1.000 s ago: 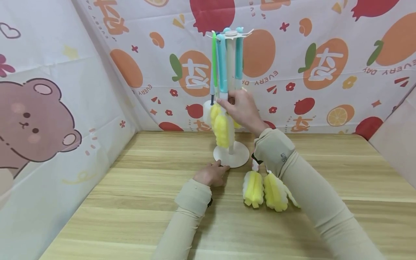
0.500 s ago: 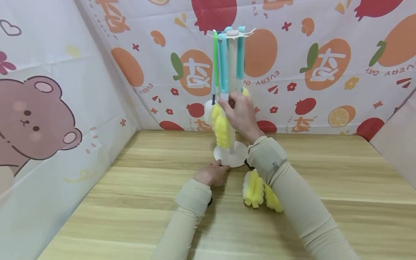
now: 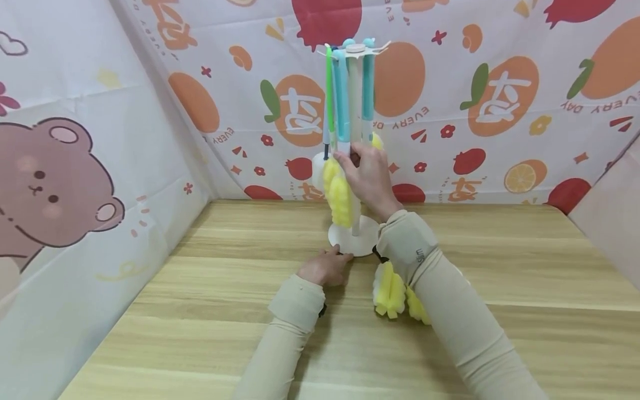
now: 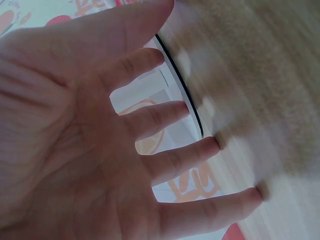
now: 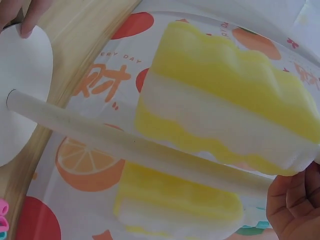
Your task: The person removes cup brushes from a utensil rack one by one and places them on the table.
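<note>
A white stand rises from a round base, with several sponge brushes hanging from its top hooks. My right hand pinches the white neck of a blue-handled sponge brush on the stand's near side. In the right wrist view, its yellow-and-white sponge hangs beside the pole, with a second sponge behind the pole. My left hand is at the base's front left edge. The left wrist view shows its fingers spread and nearly straight, tips at the base's rim and on the table.
More yellow-and-white sponge brushes lie on the wooden table right of the base, partly hidden by my right forearm. A green-handled brush hangs close to the pinched one. A fruit-print cloth stands behind the table.
My right wrist and forearm have swung left, covering more of the brushes on the table. The right fingers remain at the brush neck. The left hand has kept its place at the base.
</note>
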Tool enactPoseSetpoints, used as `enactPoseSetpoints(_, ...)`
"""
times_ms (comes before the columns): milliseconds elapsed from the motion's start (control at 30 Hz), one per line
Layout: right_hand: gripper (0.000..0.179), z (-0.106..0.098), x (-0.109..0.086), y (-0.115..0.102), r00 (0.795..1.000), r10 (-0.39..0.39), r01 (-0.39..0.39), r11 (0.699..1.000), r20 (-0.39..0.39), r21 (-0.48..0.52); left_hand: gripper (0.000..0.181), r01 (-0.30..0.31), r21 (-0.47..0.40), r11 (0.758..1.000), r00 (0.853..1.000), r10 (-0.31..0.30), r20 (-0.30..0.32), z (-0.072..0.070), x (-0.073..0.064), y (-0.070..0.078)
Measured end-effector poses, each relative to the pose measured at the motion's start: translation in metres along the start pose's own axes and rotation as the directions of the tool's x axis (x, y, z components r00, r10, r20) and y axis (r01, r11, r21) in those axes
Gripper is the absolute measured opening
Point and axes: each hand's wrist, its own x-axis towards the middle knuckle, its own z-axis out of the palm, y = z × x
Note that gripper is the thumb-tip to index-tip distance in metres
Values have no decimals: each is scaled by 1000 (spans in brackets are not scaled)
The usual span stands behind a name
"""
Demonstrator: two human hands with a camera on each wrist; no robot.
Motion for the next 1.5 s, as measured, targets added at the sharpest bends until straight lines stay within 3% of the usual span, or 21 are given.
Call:
enactPoseSetpoints(600,26,-1,-15,-7,998,-25,24,999,52,29,61,3,-5,1000,1000,-3,-7,1,1,-2)
enactPoseSetpoints(833,26,-7,-14,-6,998,17,-20,998,56,54,62,4,-9,1000,1000,-3,7,3,2,-3)
enactPoseSetpoints(1500,22,-13,-4,-12,998,-39,39,999,55,12,64,-14,33,999,1000,15,-22,-1,0,1)
